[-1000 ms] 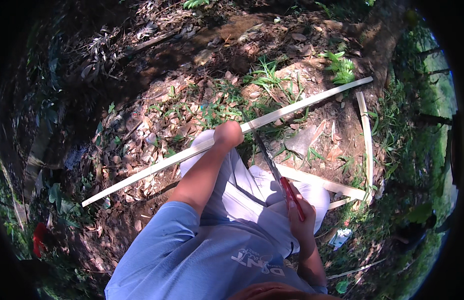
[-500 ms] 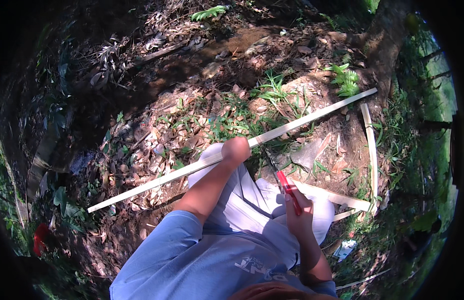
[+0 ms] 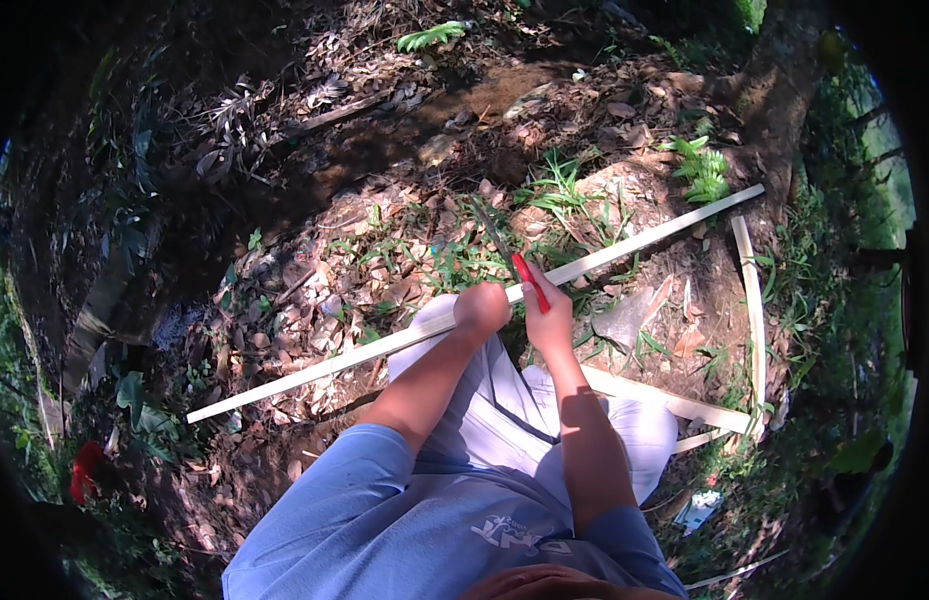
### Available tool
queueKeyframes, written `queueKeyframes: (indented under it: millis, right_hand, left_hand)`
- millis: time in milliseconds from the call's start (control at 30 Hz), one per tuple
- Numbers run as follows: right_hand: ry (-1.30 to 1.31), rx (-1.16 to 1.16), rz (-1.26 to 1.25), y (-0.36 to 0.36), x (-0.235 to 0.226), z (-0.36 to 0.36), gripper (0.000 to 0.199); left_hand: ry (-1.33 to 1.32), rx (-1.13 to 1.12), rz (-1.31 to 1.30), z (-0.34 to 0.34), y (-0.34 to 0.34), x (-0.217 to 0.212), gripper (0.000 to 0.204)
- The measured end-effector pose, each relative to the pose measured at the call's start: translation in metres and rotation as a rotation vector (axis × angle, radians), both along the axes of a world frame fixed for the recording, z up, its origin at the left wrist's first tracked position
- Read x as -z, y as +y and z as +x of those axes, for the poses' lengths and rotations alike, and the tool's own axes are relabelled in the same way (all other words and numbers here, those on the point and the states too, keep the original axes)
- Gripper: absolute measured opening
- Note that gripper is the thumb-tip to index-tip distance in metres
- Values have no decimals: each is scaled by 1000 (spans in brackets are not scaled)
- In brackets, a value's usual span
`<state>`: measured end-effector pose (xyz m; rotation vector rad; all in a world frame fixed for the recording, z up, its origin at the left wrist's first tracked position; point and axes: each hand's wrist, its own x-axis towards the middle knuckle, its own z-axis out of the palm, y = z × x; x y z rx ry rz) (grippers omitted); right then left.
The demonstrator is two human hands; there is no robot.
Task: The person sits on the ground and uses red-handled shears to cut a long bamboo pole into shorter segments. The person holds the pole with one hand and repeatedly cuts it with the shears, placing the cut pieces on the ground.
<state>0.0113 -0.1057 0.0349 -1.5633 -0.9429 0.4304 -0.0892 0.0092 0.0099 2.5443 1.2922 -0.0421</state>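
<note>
A long, pale wooden strip (image 3: 319, 370) runs slantwise in front of me, from lower left to upper right, across my raised knee. My left hand (image 3: 481, 309) is wrapped round its middle. Just to the right, my right hand (image 3: 550, 318) grips the red handle of a narrow hand saw (image 3: 519, 265). The saw's dark blade points up and left, beyond the strip, and its handle crosses the strip close beside my left fist. Whether the teeth touch the wood cannot be made out.
More pale strips lie on the right: an upright one (image 3: 750, 300) and a slanting one (image 3: 684, 407), meeting at a corner. Dry leaves, grass and a fern (image 3: 702, 172) cover the ground. A tree trunk (image 3: 784, 90) stands far right. A red object (image 3: 86, 472) lies far left.
My right hand has swung the saw up and left, from above my right thigh to the strip beside my left hand. My left hand keeps its hold. The view has shifted slightly.
</note>
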Motion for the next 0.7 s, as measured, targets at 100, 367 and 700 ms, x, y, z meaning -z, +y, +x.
queueKeyframes:
  millis: [100,367,700]
  right_hand:
    - [-13,-6,66,-9,7,-5,44]
    - [243,-16,-3,-119,-2,-20,43]
    - [53,73,-212,-298,-74,-55,38]
  left_hand:
    - [13,-21,-26,2,2,-1,19]
    - [88,-85,-152,10,4,-16,26]
    - [84,-74,-81,5,-6,-20,21]
